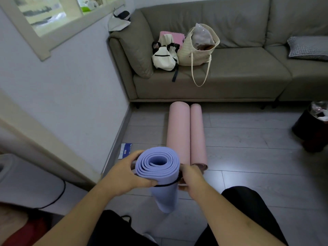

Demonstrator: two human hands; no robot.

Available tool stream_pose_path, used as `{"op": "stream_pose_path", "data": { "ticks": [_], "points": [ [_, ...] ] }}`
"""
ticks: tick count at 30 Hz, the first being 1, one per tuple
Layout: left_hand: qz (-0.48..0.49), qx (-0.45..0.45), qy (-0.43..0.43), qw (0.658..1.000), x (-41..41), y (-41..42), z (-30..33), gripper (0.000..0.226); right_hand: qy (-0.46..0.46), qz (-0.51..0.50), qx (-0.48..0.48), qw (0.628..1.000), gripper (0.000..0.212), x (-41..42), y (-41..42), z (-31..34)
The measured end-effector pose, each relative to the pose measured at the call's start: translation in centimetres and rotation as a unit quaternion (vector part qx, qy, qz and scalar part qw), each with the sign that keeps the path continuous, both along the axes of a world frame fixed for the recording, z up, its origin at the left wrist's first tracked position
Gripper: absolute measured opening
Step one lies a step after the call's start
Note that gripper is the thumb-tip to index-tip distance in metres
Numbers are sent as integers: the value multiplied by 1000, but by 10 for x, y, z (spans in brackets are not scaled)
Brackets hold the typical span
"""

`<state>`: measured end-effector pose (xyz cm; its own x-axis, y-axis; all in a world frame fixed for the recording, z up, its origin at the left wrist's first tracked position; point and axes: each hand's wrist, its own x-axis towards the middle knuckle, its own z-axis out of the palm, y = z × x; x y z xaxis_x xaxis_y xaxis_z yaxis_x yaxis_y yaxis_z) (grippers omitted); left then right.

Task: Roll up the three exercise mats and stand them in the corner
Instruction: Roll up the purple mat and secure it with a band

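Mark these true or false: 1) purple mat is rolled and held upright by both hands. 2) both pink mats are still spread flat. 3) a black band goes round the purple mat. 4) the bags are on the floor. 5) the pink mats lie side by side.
1) True. The left hand and right hand grip the rolled purple mat, which stands on end.
2) False. The wider pink mat and thinner pink mat are both rolled, lying on the floor.
3) True. A black band circles it.
4) False. The white bag and tote bag sit on the sofa.
5) True.
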<state>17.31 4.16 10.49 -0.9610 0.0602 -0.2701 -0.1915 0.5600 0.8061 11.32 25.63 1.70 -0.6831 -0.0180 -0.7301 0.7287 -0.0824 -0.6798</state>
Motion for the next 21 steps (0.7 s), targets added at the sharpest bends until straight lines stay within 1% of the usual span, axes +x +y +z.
{"op": "stream_pose_path", "data": {
  "ticks": [2,4,5,7,9,10,11,12,13,14,15,17,18,21],
  "points": [
    [26,63,-19,997,3,2,-14,86,37,25,61,997,14,-11,3,14],
    [26,94,-18,995,1,4,-26,88,81,65,100,990,23,-15,12,27],
    [23,102,-20,994,-1,5,-30,88,108,71,115,985,24,-15,18,34],
    [13,120,-44,992,0,7,-40,86,195,85,172,962,11,-12,28,54],
    [-11,128,-92,987,4,15,-53,74,292,120,211,925,17,-4,32,76],
    [-15,127,-106,986,7,20,-61,65,325,168,227,903,25,3,30,85],
    [11,137,-109,984,9,26,-69,55,343,229,261,873,37,9,27,90],
    [62,150,-109,981,10,32,-72,43,349,290,315,834,50,18,23,92],
    [123,178,-114,970,10,39,-75,30,358,332,383,784,62,27,19,89],
    [174,202,-118,956,10,46,-74,22,372,350,441,738,70,35,16,83],
    [206,220,-120,946,8,52,-73,24,384,346,472,715,74,40,14,79],
    [218,218,-113,945,4,60,-72,33,400,326,480,710,73,41,10,75],
    [208,203,-107,951,2,62,-71,37,403,324,480,709,73,39,9,74],
    [151,140,-79,975,-1,60,-73,36,413,338,492,688,67,30,9,72]
  ]
}}
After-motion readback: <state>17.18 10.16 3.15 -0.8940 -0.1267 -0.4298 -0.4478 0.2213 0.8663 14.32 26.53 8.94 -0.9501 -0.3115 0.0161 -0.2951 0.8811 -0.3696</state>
